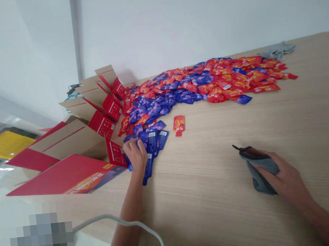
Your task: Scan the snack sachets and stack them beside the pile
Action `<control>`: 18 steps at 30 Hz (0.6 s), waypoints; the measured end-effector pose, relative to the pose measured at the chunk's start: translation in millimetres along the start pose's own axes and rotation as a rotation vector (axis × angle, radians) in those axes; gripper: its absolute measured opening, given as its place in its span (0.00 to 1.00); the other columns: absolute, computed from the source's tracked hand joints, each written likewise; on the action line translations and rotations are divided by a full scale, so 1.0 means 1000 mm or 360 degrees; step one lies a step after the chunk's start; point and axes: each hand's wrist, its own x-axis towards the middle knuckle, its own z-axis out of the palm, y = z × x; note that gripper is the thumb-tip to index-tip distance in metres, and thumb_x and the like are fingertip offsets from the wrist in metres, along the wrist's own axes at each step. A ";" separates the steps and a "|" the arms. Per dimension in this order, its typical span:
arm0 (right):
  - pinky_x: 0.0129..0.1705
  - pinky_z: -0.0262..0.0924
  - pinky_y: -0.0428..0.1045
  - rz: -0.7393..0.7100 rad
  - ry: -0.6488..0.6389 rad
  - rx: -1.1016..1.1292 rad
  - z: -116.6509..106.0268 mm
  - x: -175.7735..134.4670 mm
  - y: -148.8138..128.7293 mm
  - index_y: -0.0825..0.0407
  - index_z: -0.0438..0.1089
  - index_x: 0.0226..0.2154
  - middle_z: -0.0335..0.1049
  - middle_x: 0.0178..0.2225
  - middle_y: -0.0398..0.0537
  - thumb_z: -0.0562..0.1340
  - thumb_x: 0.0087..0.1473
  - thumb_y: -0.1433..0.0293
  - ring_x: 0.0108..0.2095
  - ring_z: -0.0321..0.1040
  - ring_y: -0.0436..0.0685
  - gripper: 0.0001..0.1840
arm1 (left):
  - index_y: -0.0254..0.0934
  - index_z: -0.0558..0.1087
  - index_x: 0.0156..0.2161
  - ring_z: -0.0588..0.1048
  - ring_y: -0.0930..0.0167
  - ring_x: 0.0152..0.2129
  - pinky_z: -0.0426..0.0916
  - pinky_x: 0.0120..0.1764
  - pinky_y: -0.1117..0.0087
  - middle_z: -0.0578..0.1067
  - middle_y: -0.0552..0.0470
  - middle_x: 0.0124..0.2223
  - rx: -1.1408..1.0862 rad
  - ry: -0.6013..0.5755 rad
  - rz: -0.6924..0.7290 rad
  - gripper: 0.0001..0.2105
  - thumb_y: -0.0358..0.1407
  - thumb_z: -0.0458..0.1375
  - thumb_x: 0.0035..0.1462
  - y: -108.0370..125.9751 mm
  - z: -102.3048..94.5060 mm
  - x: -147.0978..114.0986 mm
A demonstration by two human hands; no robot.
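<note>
My left hand (136, 154) is curled over a cluster of blue sachets (152, 140) beside the open red boxes, its fingers closed on a blue sachet. Part of that sachet is hidden under the fingers. Farther right, my right hand (287, 176) grips a grey cloth (260, 177) with a dark edge and a short black tab, held at the tabletop. A single red sachet (179, 125) lies flat on the table between the two hands, apart from the others.
A long heap of red and blue sachets (184, 83) stretches along the wall. Open red cardboard boxes (70, 174) stand in a row at left, flaps up. Another grey cloth (277, 51) lies at the back right. A pale cable (124, 222) crosses in front of my left forearm.
</note>
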 end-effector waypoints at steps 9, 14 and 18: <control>0.53 0.73 0.69 -0.0099 -0.0009 0.0019 0.004 0.002 0.005 0.40 0.74 0.53 0.80 0.51 0.49 0.64 0.55 0.47 0.51 0.78 0.74 0.26 | 0.34 0.74 0.57 0.76 0.59 0.52 0.73 0.55 0.52 0.75 0.41 0.56 0.0162 -0.0753 -0.0024 0.16 0.41 0.61 0.70 0.008 0.067 0.155; 0.53 0.73 0.64 -0.0131 -0.0066 -0.0032 0.010 0.005 0.009 0.42 0.74 0.54 0.80 0.52 0.48 0.63 0.56 0.48 0.52 0.78 0.71 0.27 | 0.36 0.72 0.59 0.77 0.62 0.50 0.76 0.51 0.55 0.74 0.43 0.57 0.0312 -0.1083 -0.0034 0.18 0.43 0.62 0.69 0.001 0.085 0.175; 0.56 0.70 0.63 -0.0156 -0.0109 -0.0070 0.010 0.007 0.007 0.43 0.73 0.55 0.79 0.54 0.49 0.62 0.57 0.50 0.54 0.76 0.69 0.26 | 0.37 0.72 0.59 0.77 0.61 0.51 0.76 0.51 0.55 0.74 0.43 0.58 0.0410 -0.1182 -0.0054 0.18 0.42 0.63 0.69 0.003 0.093 0.183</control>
